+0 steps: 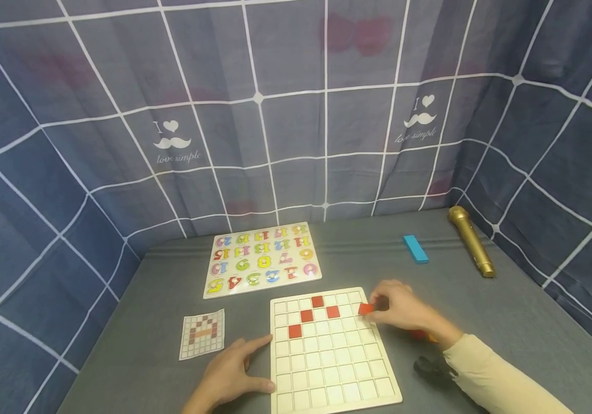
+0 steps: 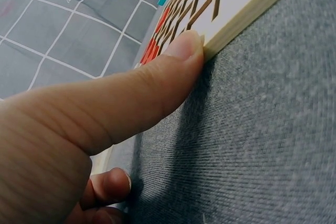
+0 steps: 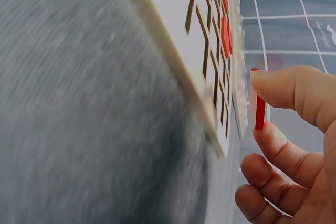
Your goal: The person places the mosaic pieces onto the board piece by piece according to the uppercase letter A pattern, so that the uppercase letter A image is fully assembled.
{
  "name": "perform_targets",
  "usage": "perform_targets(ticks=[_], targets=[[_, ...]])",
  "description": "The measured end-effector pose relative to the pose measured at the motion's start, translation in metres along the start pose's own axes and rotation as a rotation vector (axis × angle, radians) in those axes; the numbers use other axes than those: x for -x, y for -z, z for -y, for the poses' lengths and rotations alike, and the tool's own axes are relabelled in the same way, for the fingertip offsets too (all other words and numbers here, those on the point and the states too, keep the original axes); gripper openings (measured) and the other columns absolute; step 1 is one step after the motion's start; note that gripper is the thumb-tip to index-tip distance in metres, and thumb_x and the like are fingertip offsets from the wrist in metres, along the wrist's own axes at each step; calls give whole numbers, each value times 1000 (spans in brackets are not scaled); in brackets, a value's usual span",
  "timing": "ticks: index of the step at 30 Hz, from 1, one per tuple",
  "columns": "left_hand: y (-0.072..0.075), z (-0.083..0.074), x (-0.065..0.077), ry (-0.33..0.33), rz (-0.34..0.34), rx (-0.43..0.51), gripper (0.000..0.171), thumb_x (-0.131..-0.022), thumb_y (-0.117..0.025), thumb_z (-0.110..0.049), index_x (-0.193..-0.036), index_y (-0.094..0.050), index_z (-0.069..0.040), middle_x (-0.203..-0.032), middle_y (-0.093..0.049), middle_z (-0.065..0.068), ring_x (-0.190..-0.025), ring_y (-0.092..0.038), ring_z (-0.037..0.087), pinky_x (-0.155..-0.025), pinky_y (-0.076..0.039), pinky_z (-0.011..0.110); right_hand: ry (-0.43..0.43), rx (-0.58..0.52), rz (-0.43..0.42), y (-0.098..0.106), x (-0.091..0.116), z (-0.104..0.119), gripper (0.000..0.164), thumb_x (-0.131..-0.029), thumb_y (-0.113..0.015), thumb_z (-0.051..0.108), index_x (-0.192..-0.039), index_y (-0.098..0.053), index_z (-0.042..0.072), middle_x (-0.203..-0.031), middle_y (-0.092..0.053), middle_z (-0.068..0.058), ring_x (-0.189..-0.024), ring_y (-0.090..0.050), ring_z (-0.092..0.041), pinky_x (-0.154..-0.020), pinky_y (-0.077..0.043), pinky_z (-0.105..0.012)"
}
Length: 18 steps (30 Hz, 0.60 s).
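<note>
Fingers [image 3: 283, 88] of the right hand [image 1: 402, 305] pinch a red tile [image 1: 365, 309] near one o'clock of the board [image 1: 338, 356], likely mid-placement, next needing alignment; left hand [image 1: 231, 368], spread, touches nine o'clock edge.

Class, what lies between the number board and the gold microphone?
In the head view, a blue block lies between the number board and the gold microphone, nearer the microphone.

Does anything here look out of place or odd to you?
The number board behind the grid board looks odd: its digits appear upside down in the head view. A gold microphone lying off to the right also seems an unlikely companion for these boards. I see nothing spilled or broken.
</note>
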<state>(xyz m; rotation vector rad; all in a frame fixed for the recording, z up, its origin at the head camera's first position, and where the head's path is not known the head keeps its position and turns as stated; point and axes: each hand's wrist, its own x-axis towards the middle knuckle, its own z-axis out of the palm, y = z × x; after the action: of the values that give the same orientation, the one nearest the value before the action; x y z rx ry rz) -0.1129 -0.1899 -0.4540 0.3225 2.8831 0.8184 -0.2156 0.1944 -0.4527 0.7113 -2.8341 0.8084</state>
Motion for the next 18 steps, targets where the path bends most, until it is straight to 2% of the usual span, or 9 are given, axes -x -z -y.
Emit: perform_targets(ticks=[6,13,18], targets=[[0,0,0,4,13,-2,91,-56,-84,-63,-137,-59,-31,-77,-42,-5,-62,-35,5,-54,-27,22,37,-39,43,-7,-6,15,25,-73,-81,42,-84,-66,26,-82,-58,13,-84,-46,-7,-83,-30,-38],[-1,2,-2,2,4,-24,91,-56,-83,-66,-136,-59,-31,-77,-42,-6,-62,-35,4,-54,-27,22,39,-93,98,-24,-13,36,24,-72,-81,39,-83,-66,25,-82,-57,17,-84,-49,-3,-88,-32,-38],[-1,2,-3,7,7,-28,91,-55,-83,-66,-136,-59,-32,-77,-42,-7,-62,-35,4,-54,-27,22,103,-105,125,-39,-21,56,22,-71,-81,37,-83,-67,25,-84,-60,16,-83,-50,-2,-87,-34,-36]])
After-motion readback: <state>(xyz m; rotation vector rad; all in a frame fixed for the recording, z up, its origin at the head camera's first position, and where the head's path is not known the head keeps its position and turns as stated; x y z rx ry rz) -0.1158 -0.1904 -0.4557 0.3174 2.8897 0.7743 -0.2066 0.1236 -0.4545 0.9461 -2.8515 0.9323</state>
